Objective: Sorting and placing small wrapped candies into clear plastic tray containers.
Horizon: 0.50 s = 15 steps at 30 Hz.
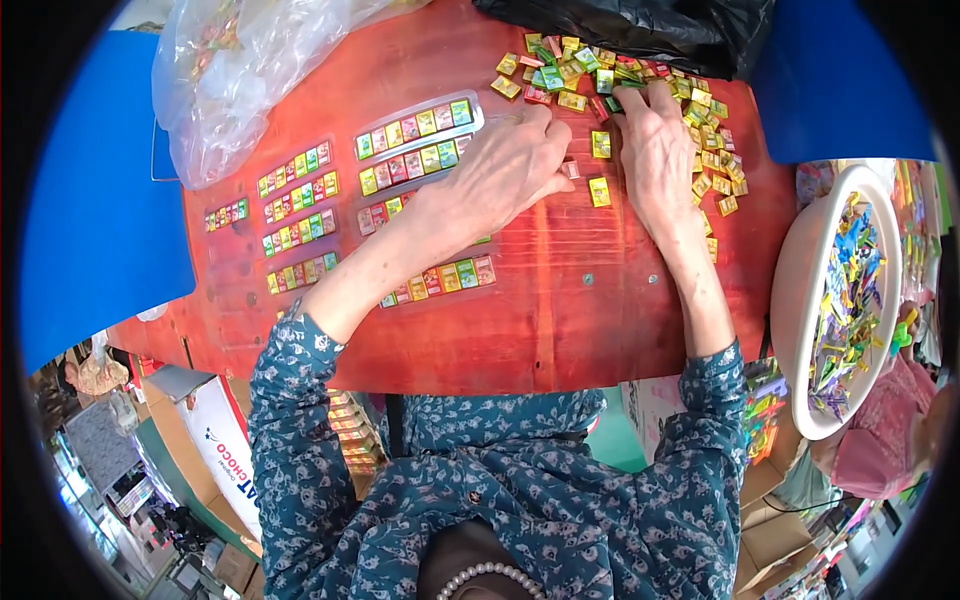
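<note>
My left hand (pixel 510 160) is closed, its thumb and fingers curled at a small pink box (pixel 570 170), which it seems to pinch. At the pile of small yellow, green and red boxes (pixel 572 100), my right hand (pixel 657 150) has its fingers bent down among them; what they hold, if anything, is hidden. Between the hands lie two single yellow boxes, one farther (pixel 600 145) and one nearer (pixel 599 192). To the left, a clear tray (pixel 420 127) holds a row of such boxes. More rows lie nearer, partly covered by my left forearm.
Shorter rows of boxes (pixel 300 230) lie farther left on the red table (pixel 560 340). A clear plastic bag (pixel 225 90) rests at the back left, a black bag (pixel 650 30) at the back. Beyond the right edge stands a white tub (pixel 800 300) of colourful small pieces.
</note>
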{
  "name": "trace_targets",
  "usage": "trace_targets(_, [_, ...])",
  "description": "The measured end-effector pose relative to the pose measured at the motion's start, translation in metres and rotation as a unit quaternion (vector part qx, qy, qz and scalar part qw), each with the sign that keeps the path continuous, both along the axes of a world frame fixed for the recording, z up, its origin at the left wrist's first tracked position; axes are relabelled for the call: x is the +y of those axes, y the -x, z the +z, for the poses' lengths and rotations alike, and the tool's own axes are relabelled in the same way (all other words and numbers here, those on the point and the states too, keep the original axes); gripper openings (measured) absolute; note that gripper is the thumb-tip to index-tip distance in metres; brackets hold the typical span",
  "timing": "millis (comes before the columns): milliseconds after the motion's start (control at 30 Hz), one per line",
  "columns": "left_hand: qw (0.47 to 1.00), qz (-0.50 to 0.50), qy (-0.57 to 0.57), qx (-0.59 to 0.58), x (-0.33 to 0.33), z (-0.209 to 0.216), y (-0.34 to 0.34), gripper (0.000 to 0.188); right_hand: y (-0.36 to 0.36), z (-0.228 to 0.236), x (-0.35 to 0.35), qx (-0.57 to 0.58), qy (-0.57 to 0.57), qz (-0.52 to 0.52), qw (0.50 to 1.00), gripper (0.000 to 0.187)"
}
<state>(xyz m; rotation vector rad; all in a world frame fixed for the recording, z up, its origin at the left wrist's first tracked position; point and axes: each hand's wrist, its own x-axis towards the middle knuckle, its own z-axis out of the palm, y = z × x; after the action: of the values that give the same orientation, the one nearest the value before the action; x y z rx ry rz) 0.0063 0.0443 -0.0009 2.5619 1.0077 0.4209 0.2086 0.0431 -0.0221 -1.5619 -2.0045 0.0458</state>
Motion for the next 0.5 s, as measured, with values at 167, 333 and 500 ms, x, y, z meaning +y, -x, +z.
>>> trace_targets(167, [0.999,0.016,0.025,0.026,-0.001,0.007,0.003,0.036,-0.011,0.001,0.002,-0.016,0.012,0.014,1.000,0.018])
trace_targets(333, [0.999,-0.048,0.003,-0.022,0.001,0.001,0.007,0.029,-0.015,0.010,-0.010,0.030,0.068,0.044,0.996,0.017])
trace_targets(500, [0.999,-0.046,-0.012,-0.020,0.002,-0.002,-0.002,0.020,-0.010,0.012,-0.011,0.067,0.038,0.017,0.997,0.016])
